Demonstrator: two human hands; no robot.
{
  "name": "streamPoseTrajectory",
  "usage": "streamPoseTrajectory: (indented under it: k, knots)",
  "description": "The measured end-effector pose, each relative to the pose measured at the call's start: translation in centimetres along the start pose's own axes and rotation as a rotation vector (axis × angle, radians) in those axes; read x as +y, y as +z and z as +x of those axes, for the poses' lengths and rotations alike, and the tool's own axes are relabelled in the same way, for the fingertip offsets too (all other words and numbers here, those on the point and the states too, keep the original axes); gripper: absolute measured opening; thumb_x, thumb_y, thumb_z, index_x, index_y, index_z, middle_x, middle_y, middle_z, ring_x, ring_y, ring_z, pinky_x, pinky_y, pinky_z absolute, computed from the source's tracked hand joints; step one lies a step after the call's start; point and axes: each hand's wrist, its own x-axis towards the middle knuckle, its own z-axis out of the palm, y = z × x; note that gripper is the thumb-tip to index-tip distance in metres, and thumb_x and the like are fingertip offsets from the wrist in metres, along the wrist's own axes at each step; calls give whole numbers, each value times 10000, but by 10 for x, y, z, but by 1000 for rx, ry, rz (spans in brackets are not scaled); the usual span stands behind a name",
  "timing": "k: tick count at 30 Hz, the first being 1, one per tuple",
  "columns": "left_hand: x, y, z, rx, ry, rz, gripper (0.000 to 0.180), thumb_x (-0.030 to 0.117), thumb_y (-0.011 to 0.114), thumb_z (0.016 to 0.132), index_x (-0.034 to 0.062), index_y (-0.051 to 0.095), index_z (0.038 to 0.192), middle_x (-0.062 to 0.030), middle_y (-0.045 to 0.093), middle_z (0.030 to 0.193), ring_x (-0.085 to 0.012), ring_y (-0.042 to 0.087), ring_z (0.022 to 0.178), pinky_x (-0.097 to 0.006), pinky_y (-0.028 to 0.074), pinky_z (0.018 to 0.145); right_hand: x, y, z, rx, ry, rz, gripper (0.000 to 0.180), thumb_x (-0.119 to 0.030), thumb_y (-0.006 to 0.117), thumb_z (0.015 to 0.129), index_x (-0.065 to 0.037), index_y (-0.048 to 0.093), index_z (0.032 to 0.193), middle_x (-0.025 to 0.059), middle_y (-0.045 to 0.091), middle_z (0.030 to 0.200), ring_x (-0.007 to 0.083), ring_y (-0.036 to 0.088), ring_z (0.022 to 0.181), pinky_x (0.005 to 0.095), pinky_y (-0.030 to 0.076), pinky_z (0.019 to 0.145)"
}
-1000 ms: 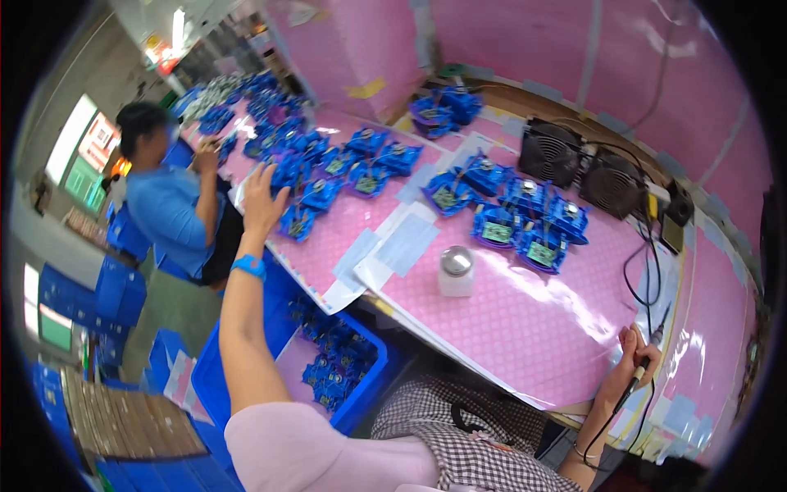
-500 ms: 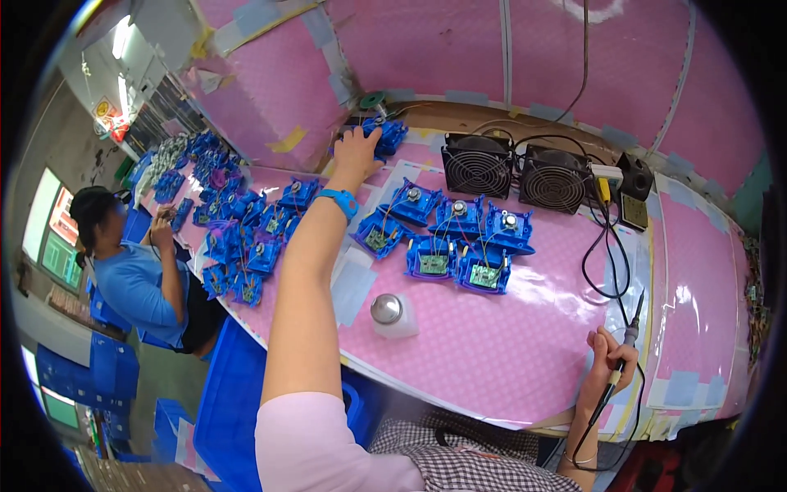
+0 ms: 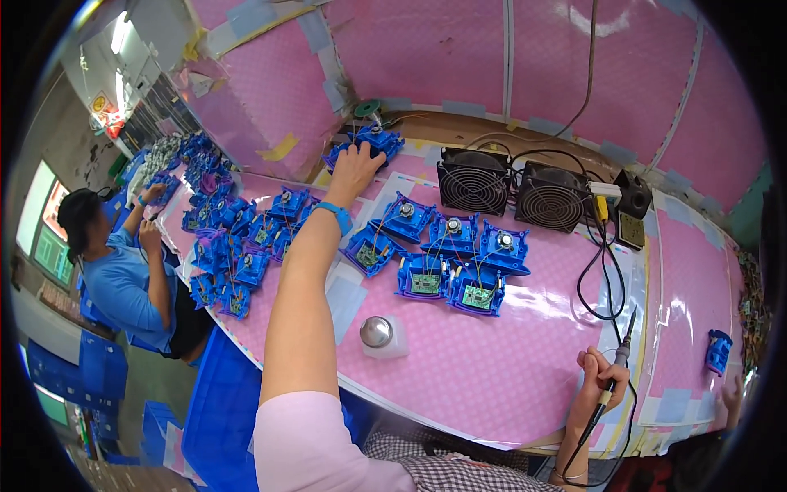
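Note:
My left hand [image 3: 355, 168] is stretched far across the pink table [image 3: 492, 369], its fingers resting on a blue plastic housing [image 3: 375, 141] at the back near the wall. A blue band is on that wrist. My right hand [image 3: 601, 379] rests at the table's front edge, gripped round a soldering iron [image 3: 613, 377] whose tip points up and whose black cable trails down. Several blue housings with green circuit boards [image 3: 447, 262] lie in rows in the middle of the table, between the two hands.
Two black fans [image 3: 516, 189] and a small black box [image 3: 631, 215] stand at the back right with cables. A round metal-topped holder [image 3: 379, 334] sits near the front. A person in blue [image 3: 123, 279] works at the left end. Blue bins [image 3: 221, 410] stand below.
My left arm has swung from the left side of the table to the back middle and now touches the housing by the wall. The view has turned right. The right hand keeps the iron.

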Motion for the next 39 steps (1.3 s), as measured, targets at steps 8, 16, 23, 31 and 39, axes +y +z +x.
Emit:
streamPoseTrajectory:
  k: [8, 16, 23, 31, 39]
  knots:
    - [11, 29, 7, 103, -119, 93, 110, 204, 564, 790, 183, 663, 834, -93, 531, 930, -284, 528, 862, -379, 418, 626, -1, 1, -2, 8, 49, -25, 238, 26, 573, 897, -50, 355, 838, 208, 655, 940, 224, 662, 799, 353, 563, 777]
    - [-19, -49, -27, 211, -290, 67, 120, 193, 590, 775, 189, 597, 895, -77, 509, 887, -261, 551, 813, -372, 457, 605, -7, 6, -2, 20, 55, -21, 266, 19, 584, 895, -58, 336, 839, 227, 660, 911, 228, 664, 781, 362, 566, 771]
    - [-77, -125, -123, 82, -335, 124, 167, 221, 648, 763, 185, 603, 920, -90, 516, 900, -288, 578, 810, -398, 502, 615, -3, -5, 1, -14, 22, 28, 199, 25, 556, 907, -40, 377, 850, 228, 647, 968, 230, 661, 855, 370, 574, 810]
    - [-103, -81, -177, -256, -418, 284, 135, 215, 638, 789, 187, 630, 921, -99, 587, 976, -312, 629, 830, -409, 529, 632, 1, -6, -4, 22, -49, 22, 223, 59, 604, 865, -24, 398, 855, 211, 655, 948, 210, 656, 820, 340, 578, 758]
    - [-14, -259, -97, 60, -266, -622, 182, 170, 641, 854, 30, 658, 970, -141, 656, 935, -288, 640, 797, -379, 495, 710, -21, 11, 6, -19, -311, -78, 310, 68, 725, 761, -56, 442, 792, 143, 711, 812, 78, 628, 644, 209, 501, 554]
